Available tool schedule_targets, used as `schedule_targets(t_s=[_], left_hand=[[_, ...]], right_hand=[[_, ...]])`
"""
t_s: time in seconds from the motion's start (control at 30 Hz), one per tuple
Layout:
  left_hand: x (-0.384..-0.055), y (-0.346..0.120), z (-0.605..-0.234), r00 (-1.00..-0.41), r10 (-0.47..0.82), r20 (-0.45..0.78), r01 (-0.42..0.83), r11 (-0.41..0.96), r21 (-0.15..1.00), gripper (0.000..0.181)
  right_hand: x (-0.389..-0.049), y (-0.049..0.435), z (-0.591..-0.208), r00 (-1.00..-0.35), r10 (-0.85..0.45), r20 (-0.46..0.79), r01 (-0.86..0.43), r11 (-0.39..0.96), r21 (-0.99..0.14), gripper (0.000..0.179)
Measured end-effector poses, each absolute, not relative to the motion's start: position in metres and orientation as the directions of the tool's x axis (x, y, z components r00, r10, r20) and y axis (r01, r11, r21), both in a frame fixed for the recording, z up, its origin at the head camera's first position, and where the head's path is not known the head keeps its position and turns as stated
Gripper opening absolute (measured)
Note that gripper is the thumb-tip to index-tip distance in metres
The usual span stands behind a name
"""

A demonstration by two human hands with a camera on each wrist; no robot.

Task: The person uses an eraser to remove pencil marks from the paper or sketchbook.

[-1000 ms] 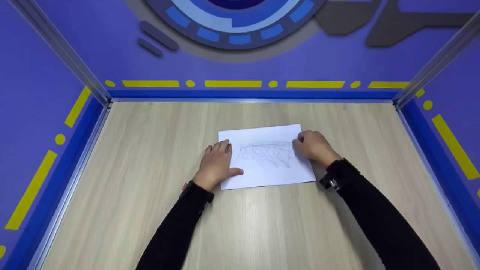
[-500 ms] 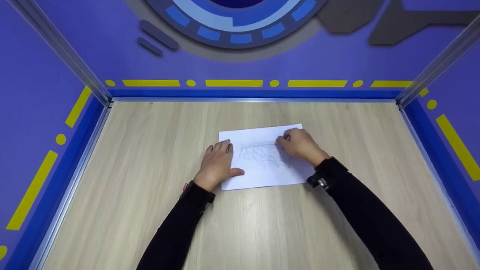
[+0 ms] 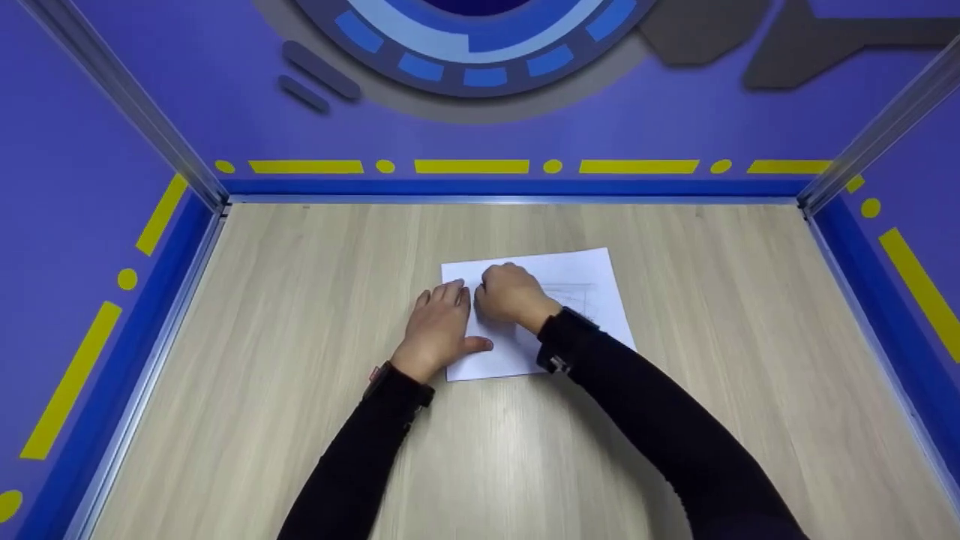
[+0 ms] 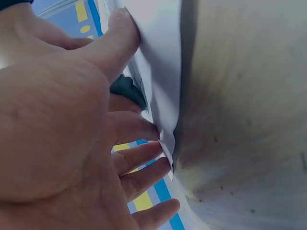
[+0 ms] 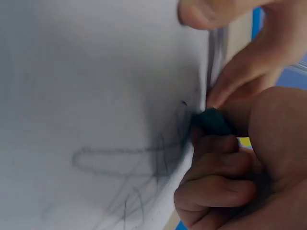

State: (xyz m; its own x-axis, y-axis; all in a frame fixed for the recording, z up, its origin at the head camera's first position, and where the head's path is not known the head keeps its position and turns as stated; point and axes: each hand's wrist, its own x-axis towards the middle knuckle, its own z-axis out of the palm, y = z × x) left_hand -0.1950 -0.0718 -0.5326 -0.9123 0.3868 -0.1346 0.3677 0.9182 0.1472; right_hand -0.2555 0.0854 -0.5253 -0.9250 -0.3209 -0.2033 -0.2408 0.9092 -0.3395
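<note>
White paper lies on the table, bearing grey pencil lines that the right arm partly covers. My left hand rests along its left edge, fingers extended and thumb spread over the sheet. Close beside it, my right hand pinches a small dark teal eraser against the paper, its other fingers curled. The head view hides the eraser under the hand. In the left wrist view the eraser shows behind the left fingers, and the paper's edge is slightly buckled there.
The wood-grain table extends around the paper. A blue back wall with yellow marks and side walls on the left and right enclose it, with metal rails along the table's edges.
My right hand has swept left across the paper, from its right edge to next to the left hand. My left hand keeps its place on the sheet.
</note>
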Motion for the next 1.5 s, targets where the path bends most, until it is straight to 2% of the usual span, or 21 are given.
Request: schedule_targets(t_s=[0.2, 0.5, 0.7, 0.87, 1.17, 1.3, 1.4, 1.5], left_hand=[[-0.196, -0.064, -0.531, -0.908, 0.396, -0.135, 0.378, 0.915, 0.142, 0.103], [-0.198, -0.065, -0.531, -0.914, 0.374, -0.156, 0.358, 0.926, 0.119, 0.104], [-0.199, -0.067, -0.532, -0.909, 0.375, -0.181, 0.351, 0.924, 0.151, 0.105], [-0.198, -0.069, -0.533, -0.909, 0.369, -0.196, 0.343, 0.927, 0.155, 0.103], [-0.196, -0.070, -0.534, -0.912, 0.358, -0.200, 0.331, 0.931, 0.153, 0.105], [-0.196, -0.069, -0.535, -0.911, 0.357, -0.206, 0.332, 0.932, 0.145, 0.105], [-0.196, -0.070, -0.535, -0.911, 0.362, -0.199, 0.339, 0.930, 0.140, 0.104], [-0.196, -0.070, -0.534, -0.910, 0.373, -0.182, 0.350, 0.925, 0.149, 0.104]], right_hand=[[-0.262, 0.107, -0.530, -0.940, -0.289, -0.181, -0.208, 0.907, -0.367, 0.026], [-0.262, 0.181, -0.533, -0.960, -0.235, -0.152, -0.132, 0.859, -0.494, 0.033], [-0.257, 0.240, -0.533, -0.974, -0.159, -0.163, -0.063, 0.876, -0.479, 0.028], [-0.252, 0.265, -0.534, -0.974, -0.091, -0.209, 0.015, 0.889, -0.458, 0.029], [-0.251, 0.255, -0.523, -0.962, -0.089, -0.257, 0.013, 0.929, -0.371, 0.029], [-0.250, 0.234, -0.523, -0.959, -0.097, -0.267, 0.028, 0.903, -0.428, 0.032], [-0.250, 0.208, -0.526, -0.959, -0.156, -0.235, -0.023, 0.874, -0.485, 0.037], [-0.250, 0.175, -0.526, -0.955, -0.204, -0.213, -0.076, 0.868, -0.490, 0.039]])
